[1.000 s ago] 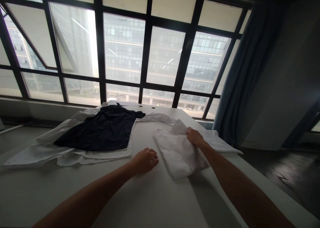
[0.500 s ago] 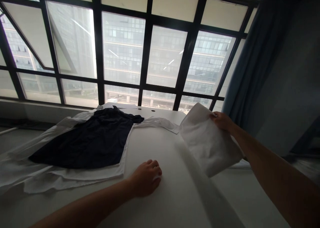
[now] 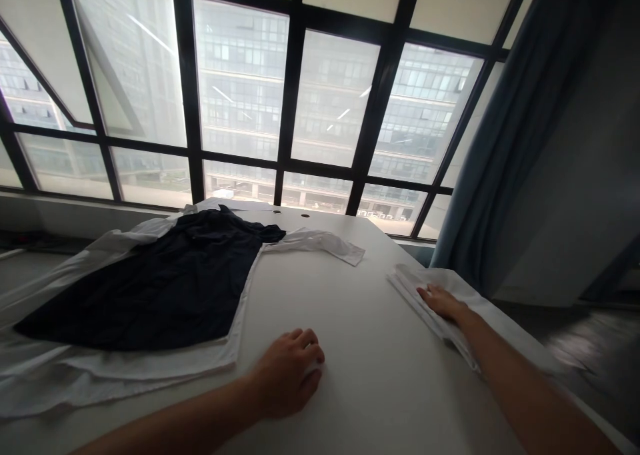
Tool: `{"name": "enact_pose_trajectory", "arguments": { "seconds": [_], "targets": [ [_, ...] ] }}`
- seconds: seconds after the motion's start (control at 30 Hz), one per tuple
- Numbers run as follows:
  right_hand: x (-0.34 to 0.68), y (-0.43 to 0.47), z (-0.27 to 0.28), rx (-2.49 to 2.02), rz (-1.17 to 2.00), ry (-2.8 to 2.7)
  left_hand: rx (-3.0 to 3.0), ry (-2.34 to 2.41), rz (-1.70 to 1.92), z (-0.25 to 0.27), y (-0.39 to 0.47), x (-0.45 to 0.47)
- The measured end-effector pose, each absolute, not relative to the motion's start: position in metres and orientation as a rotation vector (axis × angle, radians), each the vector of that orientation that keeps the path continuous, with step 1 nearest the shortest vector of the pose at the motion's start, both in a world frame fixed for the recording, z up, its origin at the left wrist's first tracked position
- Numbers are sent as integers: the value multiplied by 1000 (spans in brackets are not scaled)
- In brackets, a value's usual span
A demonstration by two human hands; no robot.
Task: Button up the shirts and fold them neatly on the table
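Note:
My right hand (image 3: pixel 443 303) lies on top of a folded white cloth (image 3: pixel 465 283) near the table's right edge, its fingers stretched out over the fabric. My left hand (image 3: pixel 293 373) rests on the white table (image 3: pixel 310 302) with its fingers curled in. A small whitish bit shows between its thumb and fingers, too small to name. To the left of that hand, a dark navy garment (image 3: pixel 165 282) is spread on top of a white long-sleeved shirt (image 3: pixel 150 370). One white sleeve (image 3: pixel 325 243) reaches right across the table.
Behind the table stands a wide window with black frames (image 3: pixel 285 108), one pane tilted open at the left. A blue curtain (image 3: pixel 480 195) hangs at the right. Two dark round holes (image 3: pixel 305 216) mark the table's far end. A blurred greyish pile (image 3: pixel 595 348) sits beyond the right edge.
The white cloth that my right hand held up in the air is now down on the table, with that hand lying on it. My left hand has stayed nearly in place.

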State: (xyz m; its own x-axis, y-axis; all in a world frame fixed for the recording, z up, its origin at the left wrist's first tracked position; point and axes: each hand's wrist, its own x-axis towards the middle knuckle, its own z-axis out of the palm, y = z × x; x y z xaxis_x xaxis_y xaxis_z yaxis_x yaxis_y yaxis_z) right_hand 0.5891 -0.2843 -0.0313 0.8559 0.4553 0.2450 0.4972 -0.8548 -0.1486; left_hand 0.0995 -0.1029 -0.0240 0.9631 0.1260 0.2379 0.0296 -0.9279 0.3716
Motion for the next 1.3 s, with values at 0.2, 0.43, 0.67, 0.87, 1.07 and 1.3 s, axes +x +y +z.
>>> {"name": "enact_pose_trajectory", "arguments": {
  "seconds": [0.2,0.43,0.67,0.87,1.07,1.3],
  "targets": [
    [562,-273,-48,-2893,-136,-833,2750,111,382,-24,-104,99],
    [537,-258,-59,-2937,-109,-928,2787,116,397,-23,-106,97],
    [535,-248,-64,-2968,-110,-962,2845,123,411,-23,-107,95],
    [513,-239,-60,-3007,-257,-847,2885,208,401,-11,-94,93],
    [437,-218,-46,-2974,-618,-1102,2928,1171,372,4,-13,73],
    [347,-205,-33,-2815,-423,-1500,2701,1321,208,0,23,56]
  ]
}}
